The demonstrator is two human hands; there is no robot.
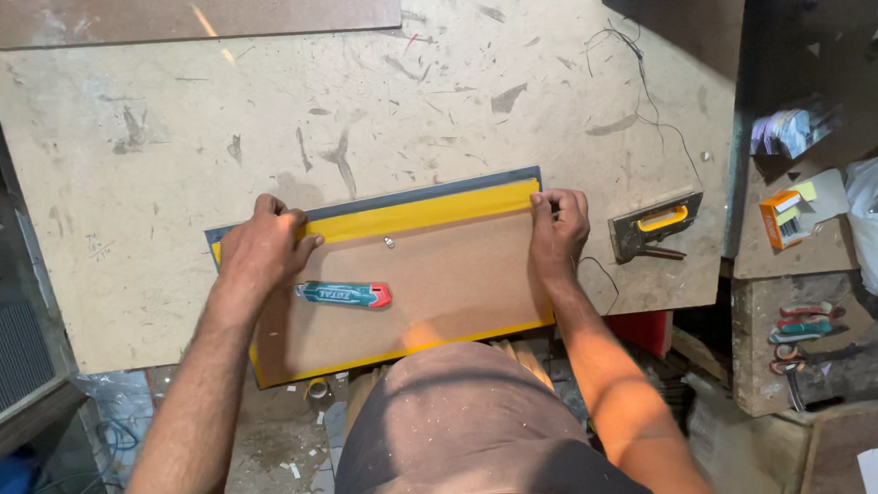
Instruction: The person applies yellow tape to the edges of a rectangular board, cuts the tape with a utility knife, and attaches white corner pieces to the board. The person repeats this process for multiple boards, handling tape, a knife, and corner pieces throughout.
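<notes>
The left hand point(262, 244) lies palm down on the far left corner of a brown backing board point(431, 282), fingers curled over the yellow tape point(427, 214) that runs along the board's far edge, the thumb spread toward the right. It presses flat rather than closing round anything. The left forearm comes up from the near left, nearly straight. The right hand point(559, 228) sits at the far right corner of the same board, fingers bent and pinching the end of the yellow tape at the edge; its forearm rises from the near right at a slant. Between the hands, on the board, lies a teal utility knife point(343, 295) with a red end, just beside the left hand and untouched. A small metal fitting point(389, 243) sits near the board's middle. The board rests on a scuffed bench point(153, 142), its near edge overhanging. To the right, apart from the right hand, a staple gun point(656, 225) with a yellow handle lies on the bench.
</notes>
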